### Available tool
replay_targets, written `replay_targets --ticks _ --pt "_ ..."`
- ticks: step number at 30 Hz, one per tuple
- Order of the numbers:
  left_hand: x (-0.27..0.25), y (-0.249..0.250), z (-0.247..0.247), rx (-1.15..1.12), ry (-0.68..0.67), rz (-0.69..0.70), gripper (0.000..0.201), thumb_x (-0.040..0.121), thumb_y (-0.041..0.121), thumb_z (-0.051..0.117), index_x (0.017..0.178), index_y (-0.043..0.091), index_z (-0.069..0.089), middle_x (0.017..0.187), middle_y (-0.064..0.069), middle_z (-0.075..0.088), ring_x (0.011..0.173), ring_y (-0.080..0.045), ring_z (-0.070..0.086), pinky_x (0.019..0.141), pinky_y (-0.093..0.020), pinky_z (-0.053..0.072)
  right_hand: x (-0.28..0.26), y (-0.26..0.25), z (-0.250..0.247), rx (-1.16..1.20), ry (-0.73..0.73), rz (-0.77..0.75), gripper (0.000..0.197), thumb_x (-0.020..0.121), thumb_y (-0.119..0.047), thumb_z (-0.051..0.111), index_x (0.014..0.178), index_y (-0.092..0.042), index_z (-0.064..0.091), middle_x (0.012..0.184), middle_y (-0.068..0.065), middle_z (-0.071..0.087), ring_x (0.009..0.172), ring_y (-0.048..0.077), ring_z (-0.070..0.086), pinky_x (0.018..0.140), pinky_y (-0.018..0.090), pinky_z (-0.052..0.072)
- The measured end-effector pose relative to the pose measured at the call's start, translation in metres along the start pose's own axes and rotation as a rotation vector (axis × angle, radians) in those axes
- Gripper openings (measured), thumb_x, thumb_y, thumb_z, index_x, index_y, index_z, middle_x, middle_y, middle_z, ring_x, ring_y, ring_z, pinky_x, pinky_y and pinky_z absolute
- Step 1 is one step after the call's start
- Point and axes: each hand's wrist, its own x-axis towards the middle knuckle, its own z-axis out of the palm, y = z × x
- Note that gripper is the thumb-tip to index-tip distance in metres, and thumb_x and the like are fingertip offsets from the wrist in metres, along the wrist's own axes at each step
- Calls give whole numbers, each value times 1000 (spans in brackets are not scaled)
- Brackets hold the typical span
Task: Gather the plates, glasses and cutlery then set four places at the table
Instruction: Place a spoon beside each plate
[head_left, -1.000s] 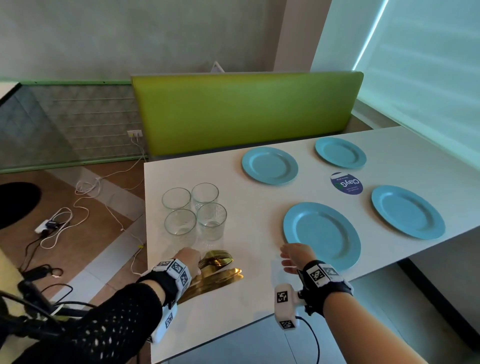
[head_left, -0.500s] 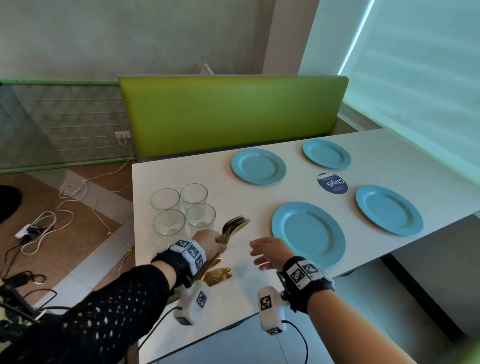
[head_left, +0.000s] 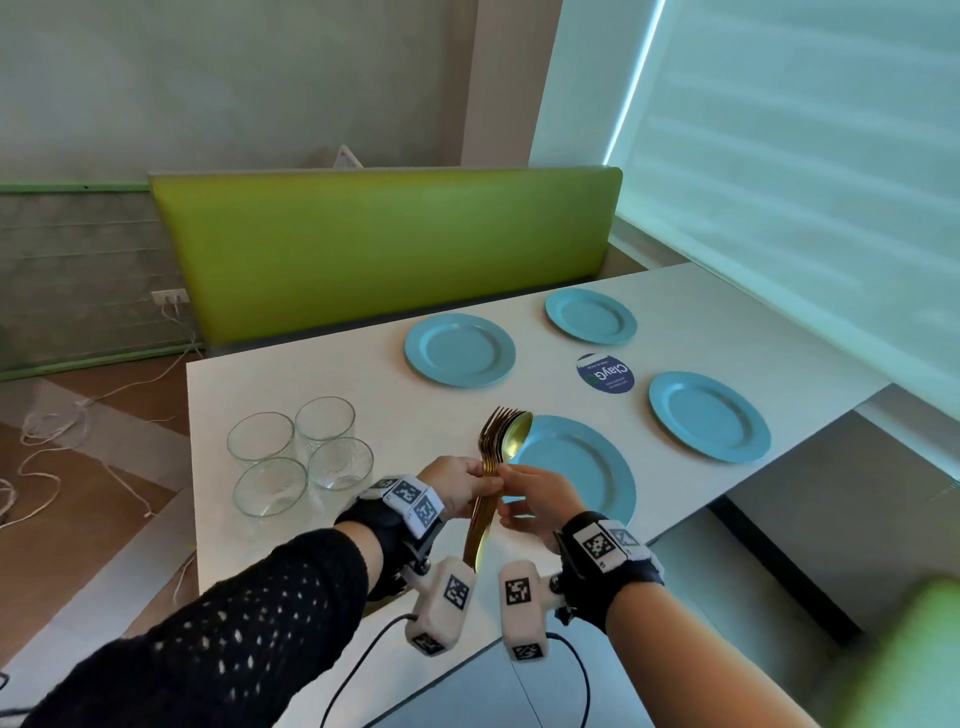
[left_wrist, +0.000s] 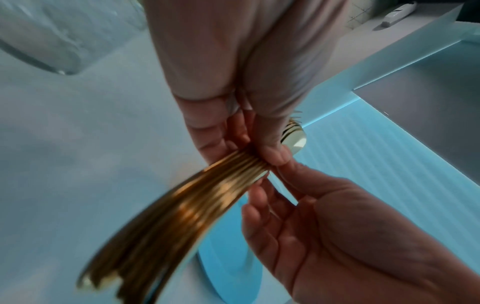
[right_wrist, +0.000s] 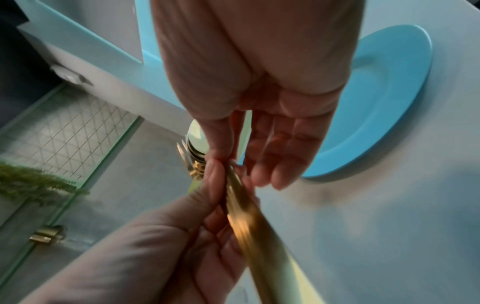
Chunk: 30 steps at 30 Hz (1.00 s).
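My left hand grips a bundle of gold forks and spoons by the handles, heads pointing up and away, above the left edge of the nearest blue plate. My right hand meets it from the right, thumb and forefinger pinching a handle in the bundle while the other fingers stay extended. From the left wrist the handles fan out under my left fingers. Three more blue plates lie on the white table. Several empty glasses stand clustered at the left.
A round dark-blue sticker sits between the plates. A green bench back runs behind the table's far side. White cables trail on the floor to the left. The table's near edge runs just below my wrists.
My left hand has lifted the cutlery off the table near the front edge and carried it up and to the right. My right hand has closed in and taken hold of a handle.
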Motion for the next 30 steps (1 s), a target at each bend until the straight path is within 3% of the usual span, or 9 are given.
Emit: replay_targets --ticks 2,5,12,14,17,20,22,25,30 --pt "10 5 9 -28 16 -19 13 90 6 58 80 12 63 72 -4 64 65 -16 61 70 -31 55 7 0 -9 35 41 0 13 96 -20 52 92 -12 61 74 3 59 56 13 50 53 22 47" --pt "29 9 21 -39 58 -54 8 87 11 64 79 10 62 71 -6 64 64 -18 60 80 -40 54 17 -2 -29 80 117 -2 12 94 -19 56 84 -14 60 74 2 60 61 13 55 56 21 46" --pt "81 37 40 -200 213 -153 23 93 2 52 71 6 51 66 -8 52 57 -17 52 60 -27 47 65 -17 -117 -117 259 17 11 92 -13 58 81 -14 58 68 2 56 57 14 50 54 23 42" --pt "99 46 42 -231 255 -177 25 93 1 50 68 4 51 65 -10 52 54 -17 52 59 -27 46 86 -23 -149 -193 284 49 11 91 -8 58 80 -11 60 70 5 57 61 17 52 59 29 46" --pt "124 60 48 -273 292 -196 27 93 -1 48 66 3 50 63 -11 50 50 -18 52 57 -28 44 120 -31 -192 -386 218 125 14 89 -3 57 81 -15 59 87 8 59 79 23 58 84 39 54" --pt "147 68 55 -275 323 -220 25 90 -4 51 65 2 51 62 -12 51 52 -21 51 58 -30 45 146 -38 -218 -532 217 143 22 90 -4 56 112 -6 62 94 10 57 83 23 56 79 33 52" --pt "159 71 59 -267 334 -239 22 88 -5 52 66 2 53 62 -12 52 55 -21 51 55 -29 46 158 -40 -228 -638 226 148 33 91 -8 55 123 -1 59 105 15 60 95 26 59 85 34 51" --pt "173 72 66 -275 355 -264 19 85 -6 54 68 2 55 63 -13 53 55 -22 52 54 -29 47 172 -37 -238 -760 242 138 32 91 -13 56 121 -5 62 124 15 62 106 26 62 94 31 48" --pt "187 72 75 -296 390 -281 17 84 -6 55 69 3 57 64 -12 55 57 -22 54 55 -30 48 185 -32 -239 -964 239 88 23 88 -22 58 106 -17 72 117 4 68 109 23 62 96 30 49"
